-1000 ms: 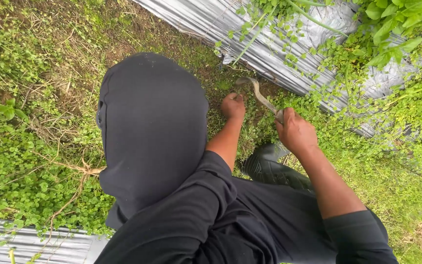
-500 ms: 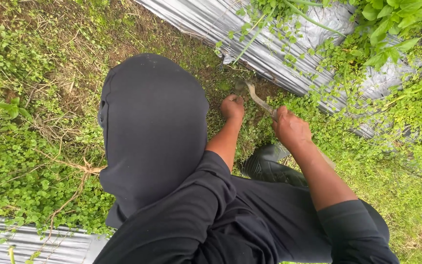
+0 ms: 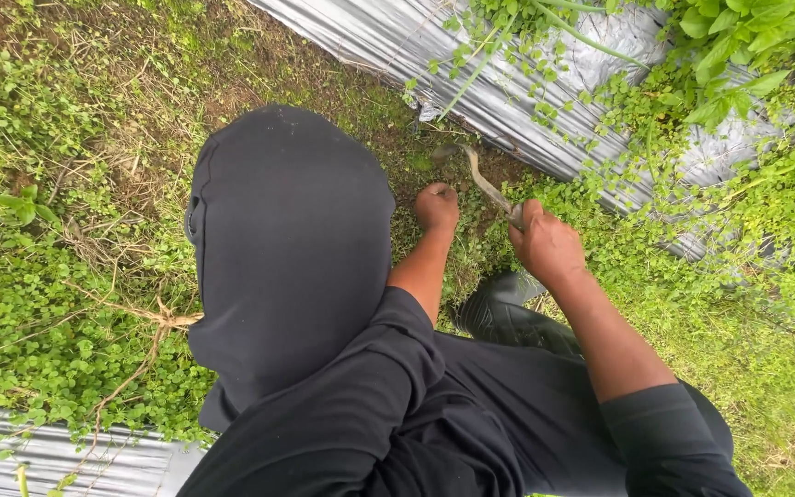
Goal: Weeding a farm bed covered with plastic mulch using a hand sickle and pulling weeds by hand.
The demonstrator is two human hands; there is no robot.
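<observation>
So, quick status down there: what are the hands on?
Right hand closed on curved sickle. Left hand fisted low in the weeds. Blade tip by the silver mulch sheet. Nothing blocking.

My black-clad knee (image 3: 292, 248) sits at the centre of everything here. Beyond it, up and to the right, silver plastic sheeting (image 3: 508, 87) runs on a slant with green leafy plants (image 3: 747, 41) over it. Left of my knee spreads low clover-like groundcover (image 3: 39, 313); below-left lies another silver strip (image 3: 57, 460)
</observation>
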